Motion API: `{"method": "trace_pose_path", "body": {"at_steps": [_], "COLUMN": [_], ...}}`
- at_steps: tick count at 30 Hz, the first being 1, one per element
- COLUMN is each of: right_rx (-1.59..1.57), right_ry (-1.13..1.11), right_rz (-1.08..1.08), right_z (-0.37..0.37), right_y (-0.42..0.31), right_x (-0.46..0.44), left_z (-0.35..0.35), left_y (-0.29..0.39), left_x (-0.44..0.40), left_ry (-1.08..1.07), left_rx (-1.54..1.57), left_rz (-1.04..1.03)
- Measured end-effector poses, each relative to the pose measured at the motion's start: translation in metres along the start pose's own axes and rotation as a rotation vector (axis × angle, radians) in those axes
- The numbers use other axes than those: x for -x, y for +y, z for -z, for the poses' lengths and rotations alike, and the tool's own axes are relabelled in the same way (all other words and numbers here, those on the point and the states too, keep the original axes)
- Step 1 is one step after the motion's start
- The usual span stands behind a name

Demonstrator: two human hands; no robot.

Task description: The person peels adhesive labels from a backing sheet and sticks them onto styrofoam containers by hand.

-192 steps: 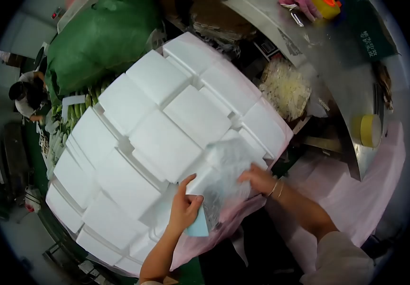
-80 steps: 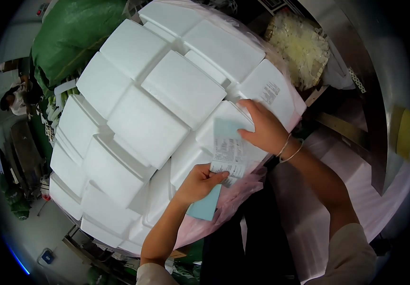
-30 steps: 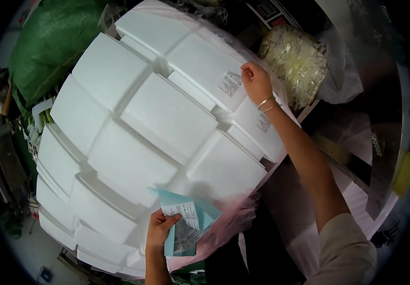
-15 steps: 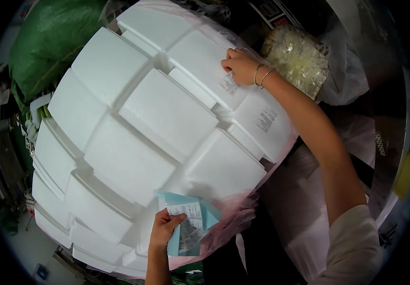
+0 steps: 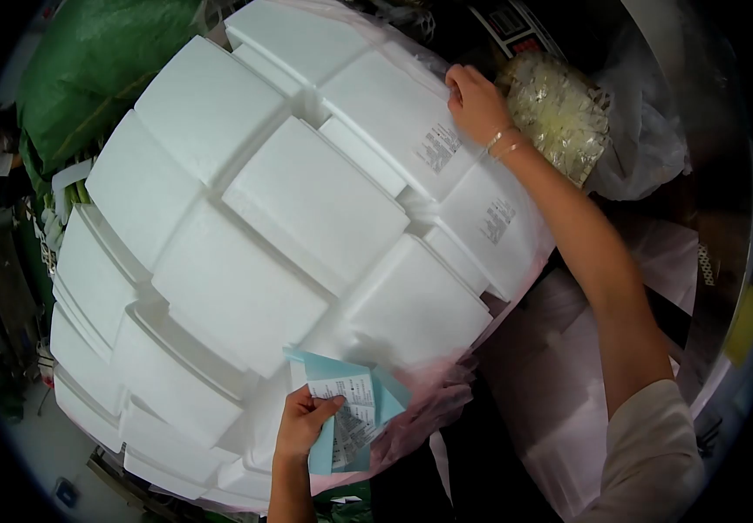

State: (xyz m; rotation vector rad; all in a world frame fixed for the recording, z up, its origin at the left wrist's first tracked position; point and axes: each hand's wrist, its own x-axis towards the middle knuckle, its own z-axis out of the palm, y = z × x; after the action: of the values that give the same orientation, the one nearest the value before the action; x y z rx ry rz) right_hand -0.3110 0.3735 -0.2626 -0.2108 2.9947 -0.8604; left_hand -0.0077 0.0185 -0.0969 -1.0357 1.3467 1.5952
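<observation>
My left hand [image 5: 305, 423] pinches light-blue backing paper [image 5: 387, 394] that carries white printed labels [image 5: 350, 417]. The paper is folded and fanned at the near side of the stack. My right hand [image 5: 479, 106] is curled at the far right edge of a white foam box [image 5: 394, 109], beside the clear pinkish plastic film; what its fingers hold, if anything, is hidden. One printed label [image 5: 439, 148] lies on that box just below the hand. Another label [image 5: 497, 220] is on the neighbouring white box [image 5: 472, 253].
Many white boxes [image 5: 315, 205] stand packed in pink plastic film [image 5: 429, 405]. A green sack [image 5: 102, 74] is at the upper left. A clear-wrapped yellowish bundle [image 5: 559, 118] and a translucent plastic bag [image 5: 647, 144] lie beyond my right forearm.
My right hand has moved up and away from the label on the upper right box, which now shows fully. My left hand still holds the blue paper, nearly unmoved. The view has shifted slightly.
</observation>
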Motion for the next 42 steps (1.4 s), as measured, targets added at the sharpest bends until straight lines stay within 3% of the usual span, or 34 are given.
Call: {"method": "trace_pose_path", "body": {"at_steps": [2, 4, 5, 8, 12, 14, 15, 17, 18, 19, 21, 22, 23, 24, 25, 27, 28, 30, 31, 33, 35, 37, 38, 39, 41, 42], "right_rx": [-0.095, -0.636, -0.642, -0.903, -0.634, -0.027, -0.014, -0.258, -0.259, -0.489, -0.585, -0.459, -0.192, -0.3, -0.599, -0.729, -0.73, -1.138, -1.141, -1.226, -1.183, -0.184, -0.116, -0.112, -0.495, -0.66], "right_ry": [0.096, -0.744, -0.75, -0.433, -0.199, 0.115, 0.056, 0.218, 0.208, 0.104, 0.103, 0.192, 0.33, 0.128, -0.271, -0.705, -0.705, -1.184, -1.184, -0.904, -0.925, -0.164, -0.047, -0.047, -0.348, -0.486], "right_rz": [0.012, -0.371, -0.366, -0.829, -0.752, -0.403, -0.444, -0.495, -0.499, -0.715, -0.736, -0.55, -0.168, -0.005, -0.057, 0.005, 0.017, -0.337, -0.323, -0.281, -0.35, 0.229, 0.303, 0.306, 0.275, 0.129], "right_z": [0.0, -0.008, -0.009, -0.018, -0.029, -0.049, -0.041, -0.054, -0.056, -0.056, -0.045, -0.016, 0.003, 0.023, 0.038, 0.051, 0.056, 0.064, 0.063, 0.061, 0.064, 0.062, 0.072, 0.077, 0.084, 0.087], "right_y": [-0.012, -0.019, -0.017, -0.002, 0.022, 0.066, 0.077, 0.08, 0.078, 0.077, 0.054, -0.013, -0.065, -0.111, -0.149, -0.195, -0.207, -0.222, -0.222, -0.216, -0.214, -0.226, -0.231, -0.235, -0.242, -0.25], "right_x": [0.012, 0.02, 0.015, -0.023, -0.033, -0.039, -0.048, -0.043, -0.038, -0.034, -0.018, 0.017, 0.044, 0.069, 0.09, 0.126, 0.128, 0.127, 0.124, 0.116, 0.106, 0.104, 0.109, 0.115, 0.129, 0.133], "left_z": [-0.006, -0.012, -0.019, -0.036, -0.039, -0.036, -0.033, -0.028, -0.027, -0.026, -0.029, -0.029, -0.029, -0.03, -0.031, -0.034, -0.035, -0.036, -0.035, -0.034, -0.033, -0.031, -0.03, -0.03, -0.032, -0.037], "left_y": [0.006, 0.013, 0.02, 0.042, 0.05, 0.05, 0.047, 0.046, 0.047, 0.049, 0.058, 0.062, 0.068, 0.075, 0.079, 0.085, 0.088, 0.092, 0.094, 0.093, 0.089, 0.081, 0.077, 0.073, 0.076, 0.084], "left_x": [0.004, 0.01, 0.013, 0.013, 0.014, 0.017, 0.02, 0.025, 0.029, 0.032, 0.032, 0.033, 0.032, 0.029, 0.028, 0.025, 0.023, 0.023, 0.024, 0.027, 0.026, 0.023, 0.019, 0.013, 0.009, 0.012], "left_ry": [0.011, -0.069, -0.06, -0.154, -0.244, -0.247, -0.231, -0.208, -0.183, -0.16, -0.179, -0.191, -0.182, -0.187, -0.194, -0.2, -0.218, -0.202, -0.193, -0.187, -0.191, -0.107, -0.107, -0.071, -0.032, -0.002], "left_rx": [-0.009, -0.128, -0.127, -0.224, -0.323, -0.333, -0.351, -0.36, -0.381, -0.399, -0.39, -0.389, -0.373, -0.426, -0.481, -0.448, -0.43, -0.436, -0.44, -0.366, -0.291, -0.188, -0.188, -0.262, -0.331, -0.41], "left_rz": [0.01, -0.044, -0.043, -0.082, -0.083, -0.099, -0.135, -0.169, -0.153, -0.135, -0.178, -0.217, -0.202, -0.223, -0.24, -0.229, -0.246, -0.23, -0.209, -0.227, -0.248, -0.317, -0.317, -0.38, -0.442, -0.432]}}
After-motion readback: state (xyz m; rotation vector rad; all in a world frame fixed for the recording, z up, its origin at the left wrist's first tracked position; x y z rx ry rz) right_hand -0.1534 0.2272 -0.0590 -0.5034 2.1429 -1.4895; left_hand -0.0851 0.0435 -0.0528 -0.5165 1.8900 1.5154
